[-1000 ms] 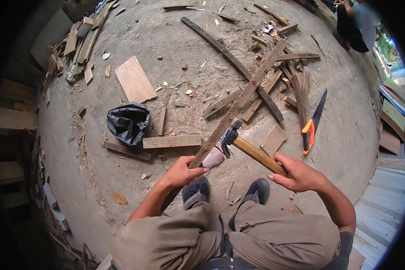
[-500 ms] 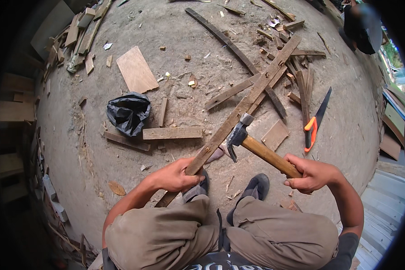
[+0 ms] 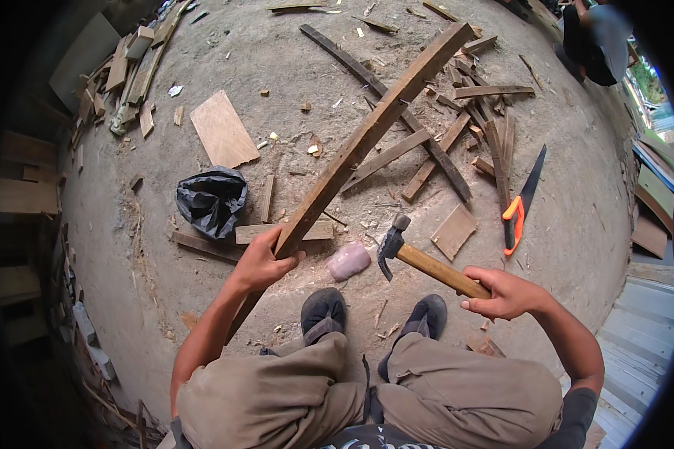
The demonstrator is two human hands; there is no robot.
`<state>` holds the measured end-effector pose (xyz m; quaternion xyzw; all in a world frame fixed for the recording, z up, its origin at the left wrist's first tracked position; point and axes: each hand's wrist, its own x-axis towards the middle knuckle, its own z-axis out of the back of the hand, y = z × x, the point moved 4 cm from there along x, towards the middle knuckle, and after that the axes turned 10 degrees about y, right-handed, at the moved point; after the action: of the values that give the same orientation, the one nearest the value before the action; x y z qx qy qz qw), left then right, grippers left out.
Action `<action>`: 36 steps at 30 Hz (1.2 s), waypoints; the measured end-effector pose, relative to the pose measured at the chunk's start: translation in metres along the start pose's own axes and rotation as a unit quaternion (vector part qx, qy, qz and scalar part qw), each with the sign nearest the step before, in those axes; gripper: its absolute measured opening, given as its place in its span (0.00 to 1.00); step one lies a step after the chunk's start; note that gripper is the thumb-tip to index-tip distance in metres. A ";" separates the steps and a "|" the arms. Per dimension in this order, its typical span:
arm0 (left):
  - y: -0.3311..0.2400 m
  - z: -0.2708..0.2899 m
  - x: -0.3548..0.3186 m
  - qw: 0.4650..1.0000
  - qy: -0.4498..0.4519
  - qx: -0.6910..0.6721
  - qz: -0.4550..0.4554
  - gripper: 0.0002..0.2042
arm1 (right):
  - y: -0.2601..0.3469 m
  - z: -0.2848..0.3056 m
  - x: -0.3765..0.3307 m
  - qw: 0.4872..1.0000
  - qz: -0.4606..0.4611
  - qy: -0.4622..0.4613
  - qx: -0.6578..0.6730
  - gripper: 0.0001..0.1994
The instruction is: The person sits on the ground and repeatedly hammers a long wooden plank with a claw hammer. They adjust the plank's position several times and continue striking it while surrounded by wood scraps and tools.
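Observation:
My left hand (image 3: 260, 260) is closed around a long brown wooden batten (image 3: 352, 153), which slants up and away to the right. Small nails stick out of the batten's side. In my right hand (image 3: 505, 292) is a claw hammer (image 3: 438, 271), gripped near the end of its wooden handle. The hammer's head points to the left, claw downward, apart from the batten. Between the batten and the hammer, a pinkish stone-like block (image 3: 349, 261) lies on the ground in front of my feet.
A handsaw with an orange handle (image 3: 514, 223) lies at the right, beside scattered wood strips (image 3: 494, 142). To the left are a black plastic bag (image 3: 211, 200) and a thin plywood sheet (image 3: 223, 129). Another person (image 3: 595, 45) is at the far right.
My left hand has lifted the batten and moved it up and left, uncovering the pinkish block. The hammer has shifted slightly left in my right hand.

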<state>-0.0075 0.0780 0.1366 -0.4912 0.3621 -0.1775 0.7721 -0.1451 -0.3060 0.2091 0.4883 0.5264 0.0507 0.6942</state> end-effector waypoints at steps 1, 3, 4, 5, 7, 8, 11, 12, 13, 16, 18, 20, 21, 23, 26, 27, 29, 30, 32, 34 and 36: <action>-0.006 0.006 -0.001 1.000 -0.013 -0.019 0.003 0.13 | -0.003 -0.006 0.006 0.998 -0.010 0.014 0.067 0.18; -0.009 0.013 0.004 0.998 0.003 -0.051 0.021 0.11 | 0.004 -0.014 0.020 0.993 -0.031 0.017 0.111 0.15; -0.011 0.012 0.009 0.997 0.008 -0.078 0.026 0.11 | 0.003 -0.018 0.027 0.991 -0.049 0.019 0.126 0.16; -0.010 0.011 0.013 0.994 0.013 -0.105 0.032 0.11 | 0.000 -0.022 0.034 0.988 -0.067 0.021 0.140 0.17; -0.004 0.008 0.019 0.994 0.002 -0.110 0.006 0.13 | -0.012 -0.019 0.053 0.994 -0.095 -0.057 0.027 0.17; -0.005 0.007 0.022 0.993 0.005 -0.118 -0.001 0.15 | -0.018 -0.017 0.060 0.991 -0.084 -0.103 -0.024 0.17; 0.002 0.004 0.022 0.992 0.020 -0.126 -0.021 0.19 | -0.006 -0.019 0.063 0.993 -0.058 -0.102 0.024 0.17; 0.005 0.003 0.020 0.991 0.026 -0.126 -0.027 0.21 | 0.001 -0.017 0.062 0.993 -0.044 -0.065 0.084 0.17; 0.007 0.001 0.022 0.990 0.041 -0.130 -0.020 0.21 | 0.004 -0.017 0.060 0.988 -0.033 -0.032 0.147 0.17; 0.013 -0.001 0.025 0.986 0.088 -0.138 -0.002 0.21 | 0.016 -0.019 0.059 0.973 0.029 0.065 0.219 0.17; 0.019 -0.001 0.024 0.983 0.116 -0.142 0.007 0.21 | 0.035 -0.017 0.057 0.966 0.013 0.100 0.236 0.15; 0.012 0.000 0.023 0.983 0.137 -0.122 -0.001 0.22 | 0.033 -0.014 0.058 0.969 -0.005 0.134 0.208 0.15; 0.008 0.000 0.023 0.983 0.148 -0.112 -0.005 0.23 | 0.033 -0.012 0.055 0.970 -0.008 0.134 0.204 0.16; 0.007 -0.002 0.023 0.982 0.157 -0.104 -0.014 0.23 | 0.038 -0.009 0.051 0.971 -0.013 0.138 0.195 0.18; 0.005 -0.003 0.023 0.980 0.167 -0.107 -0.013 0.24 | 0.046 -0.006 0.049 0.975 -0.026 0.145 0.169 0.18; 0.006 -0.003 0.023 0.979 0.169 -0.110 -0.010 0.25 | 0.045 -0.006 0.050 0.975 -0.027 0.150 0.162 0.18; 0.007 -0.004 0.024 0.978 0.168 -0.122 -0.004 0.24 | 0.042 -0.006 0.050 0.976 -0.029 0.158 0.147 0.17; 0.008 -0.004 0.024 0.978 0.167 -0.128 0.000 0.24 | 0.042 -0.006 0.049 0.976 -0.023 0.155 0.154 0.18; 0.010 -0.003 0.024 0.977 0.169 -0.133 -0.004 0.24 | 0.043 -0.007 0.049 0.975 -0.008 0.150 0.165 0.18; 0.011 -0.002 0.023 0.977 0.169 -0.133 -0.003 0.24 | 0.045 -0.006 0.049 0.974 -0.015 0.146 0.172 0.18; 0.012 -0.001 0.022 0.978 0.168 -0.127 0.001 0.24 | 0.045 -0.005 0.051 0.975 -0.016 0.148 0.165 0.18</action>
<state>0.0056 0.0688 0.1171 -0.5479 0.5066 -0.2090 0.6320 -0.1064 -0.2502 0.2077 0.5747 0.6322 0.0241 0.5191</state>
